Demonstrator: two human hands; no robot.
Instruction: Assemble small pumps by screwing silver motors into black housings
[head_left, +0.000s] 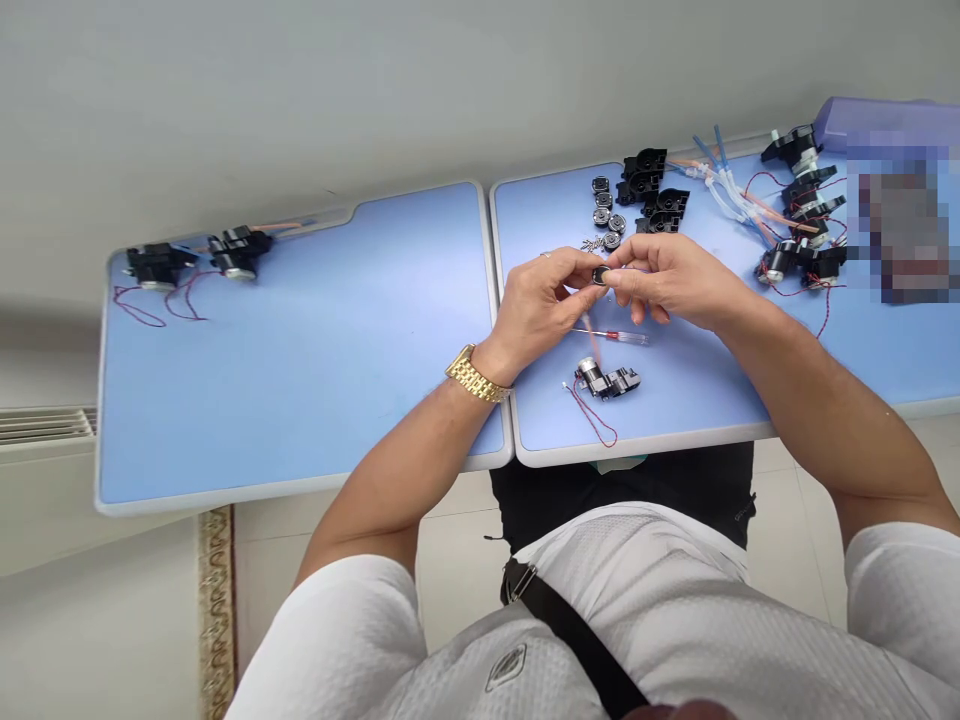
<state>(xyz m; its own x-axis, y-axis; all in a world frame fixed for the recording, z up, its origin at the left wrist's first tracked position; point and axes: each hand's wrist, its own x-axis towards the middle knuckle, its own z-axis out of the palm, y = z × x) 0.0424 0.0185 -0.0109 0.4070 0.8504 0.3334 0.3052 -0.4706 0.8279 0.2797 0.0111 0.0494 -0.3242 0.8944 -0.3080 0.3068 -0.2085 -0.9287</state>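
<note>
Above the right-hand table (697,390), my left hand (541,300) and my right hand (667,275) meet fingertip to fingertip. Pinched between them is a small round black part (600,275) with a silvery rim; the fingers cover some of it. Just below lies a screwdriver (626,338) with a clear and red handle. Nearer me rests a small motor assembly (607,380) with a twisted red wire and a pale tube. Beyond my fingers are several similar round parts (602,216), a little pile of screws (592,245) and several black plastic housings (643,185).
Blue and white tubing (727,190) and several wired motor assemblies (806,205) occupy the right side, by a purple bin (885,125) and a pixelated object (911,230). Two more assemblies (160,265) sit on the left table (300,400). A narrow seam divides the tables.
</note>
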